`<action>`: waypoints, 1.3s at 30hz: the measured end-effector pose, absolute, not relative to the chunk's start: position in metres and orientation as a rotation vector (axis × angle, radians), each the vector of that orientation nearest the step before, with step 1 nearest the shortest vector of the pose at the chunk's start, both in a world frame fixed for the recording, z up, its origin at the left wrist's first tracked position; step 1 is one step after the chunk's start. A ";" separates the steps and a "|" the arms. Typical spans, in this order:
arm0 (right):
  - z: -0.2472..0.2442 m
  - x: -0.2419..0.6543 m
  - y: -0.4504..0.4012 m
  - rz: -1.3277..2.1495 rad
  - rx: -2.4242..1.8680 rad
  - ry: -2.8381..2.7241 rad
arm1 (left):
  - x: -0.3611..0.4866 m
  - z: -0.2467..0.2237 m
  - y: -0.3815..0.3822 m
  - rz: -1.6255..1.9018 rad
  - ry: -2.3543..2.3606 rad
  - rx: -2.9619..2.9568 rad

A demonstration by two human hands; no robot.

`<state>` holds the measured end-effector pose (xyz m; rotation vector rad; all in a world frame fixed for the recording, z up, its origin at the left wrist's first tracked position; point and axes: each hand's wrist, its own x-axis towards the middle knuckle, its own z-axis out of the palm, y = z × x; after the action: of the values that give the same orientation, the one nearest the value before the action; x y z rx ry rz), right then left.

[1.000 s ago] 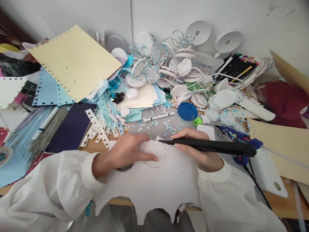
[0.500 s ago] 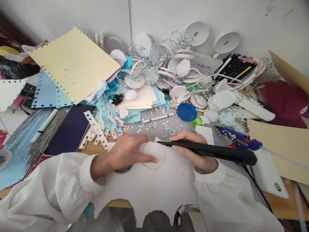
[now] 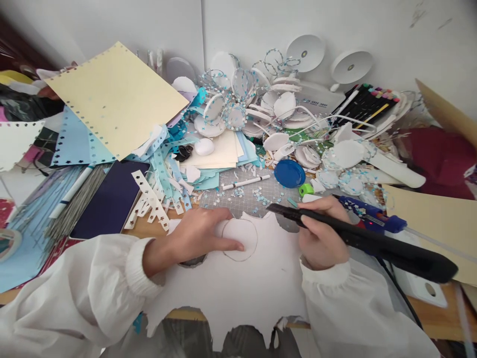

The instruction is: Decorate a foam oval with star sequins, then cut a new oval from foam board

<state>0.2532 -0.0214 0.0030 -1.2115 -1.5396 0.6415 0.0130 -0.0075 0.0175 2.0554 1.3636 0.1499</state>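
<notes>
A white foam board (image 3: 238, 288) with ragged, cut-out edges lies in front of me, a pencilled circle (image 3: 240, 239) drawn near its far edge. My left hand (image 3: 203, 233) grips the board beside the circle, thumb lying across the circle's left part. A round hole shows partly under that hand. In my right hand (image 3: 322, 233) is a black utility knife (image 3: 357, 241). Its blade points left, just above the board's far right edge and apart from the circle.
A grey cutting mat (image 3: 238, 196) carries paper bits and a white pen (image 3: 246, 182). Behind it stand a blue lid (image 3: 289, 173) and piled white discs (image 3: 278, 141). A blue glue gun (image 3: 372, 216) lies right; a yellow punched sheet (image 3: 119, 99) is at left.
My right hand has drawn the knife back to the right, off the circle's upper edge. My left hand keeps its place on the board.
</notes>
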 end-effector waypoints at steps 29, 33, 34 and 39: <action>0.006 0.245 -0.026 0.727 -1.180 -1.771 | 0.013 0.014 -0.007 0.139 1.378 2.123; 0.006 0.247 -0.027 0.686 -1.145 -1.787 | 0.013 0.015 -0.007 0.143 1.364 2.109; 0.007 0.247 -0.028 0.665 -1.152 -1.778 | 0.013 0.015 -0.007 0.146 1.360 2.106; 0.011 0.242 -0.034 0.654 -1.235 -1.674 | 0.013 0.017 -0.007 0.161 1.344 2.079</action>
<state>0.2421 -0.0336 0.0106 -1.2352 -1.6741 0.6539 0.0125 -0.0072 0.0171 2.0788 1.3437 0.1615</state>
